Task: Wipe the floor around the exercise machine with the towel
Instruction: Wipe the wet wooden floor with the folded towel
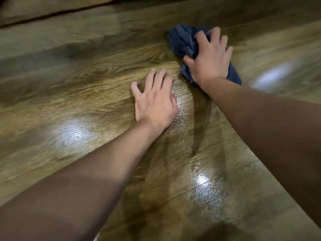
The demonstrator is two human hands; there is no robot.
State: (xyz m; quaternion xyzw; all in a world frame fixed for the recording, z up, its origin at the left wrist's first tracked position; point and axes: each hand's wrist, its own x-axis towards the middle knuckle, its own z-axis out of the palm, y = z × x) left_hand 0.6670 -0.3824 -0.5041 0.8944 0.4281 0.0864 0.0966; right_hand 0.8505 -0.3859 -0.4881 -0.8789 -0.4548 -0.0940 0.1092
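Two hands, one towel (184, 42) (dark blue), right hand (211, 58) pressing it.

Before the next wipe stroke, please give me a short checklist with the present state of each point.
1. Right hand on the towel: ok, palm presses it, fingers spread.
2. Towel touches the floor: ok.
3. Towel spread flat: not ok, it is bunched.
4. Left hand braces on the floor: ok, flat, holds nothing.
5. Exercise machine close by: cannot tell, not in view.
6. Floor near the hands wet: cannot tell, only glare.
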